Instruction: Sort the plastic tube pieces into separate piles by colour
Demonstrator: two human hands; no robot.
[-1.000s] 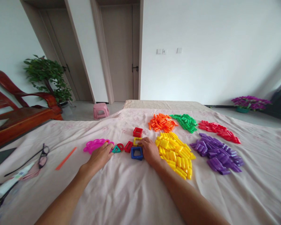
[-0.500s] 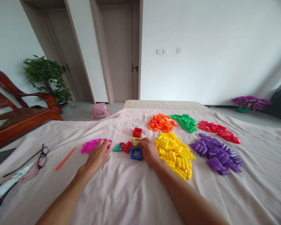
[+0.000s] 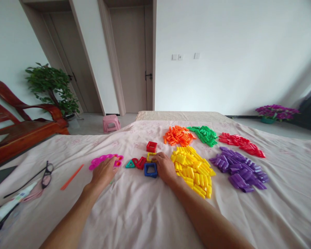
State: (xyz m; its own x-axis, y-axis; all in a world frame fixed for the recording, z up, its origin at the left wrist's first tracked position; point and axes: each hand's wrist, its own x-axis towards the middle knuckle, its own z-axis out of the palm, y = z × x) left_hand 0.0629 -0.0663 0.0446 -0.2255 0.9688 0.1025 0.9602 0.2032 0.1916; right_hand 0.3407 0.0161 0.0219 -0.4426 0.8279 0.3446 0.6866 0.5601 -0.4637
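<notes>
My left hand (image 3: 103, 172) lies on the pink bedsheet with its fingers over the near edge of a flat magenta plastic piece (image 3: 100, 160); its grip is not clear. My right hand (image 3: 166, 167) rests beside a blue square frame (image 3: 150, 169), fingertips touching a yellow frame (image 3: 150, 156). Between the hands lie a teal triangle (image 3: 130, 164) and a red frame (image 3: 141, 162). Another red square frame (image 3: 151, 146) sits just beyond. A yellow pile of small blocks (image 3: 194, 169) lies right of my right hand.
Orange (image 3: 178, 135), green (image 3: 204, 134), red (image 3: 240, 143) and purple (image 3: 240, 168) block piles lie farther right. Glasses (image 3: 45, 174), an orange stick (image 3: 72, 176) and a tube (image 3: 7, 204) lie at the left. A wooden chair (image 3: 20, 121), plant and pink stool (image 3: 111, 122) stand beyond the bed.
My left hand has slid left, away from the teal triangle and onto the magenta piece, which shifted slightly left. My right hand has stayed by the blue frame.
</notes>
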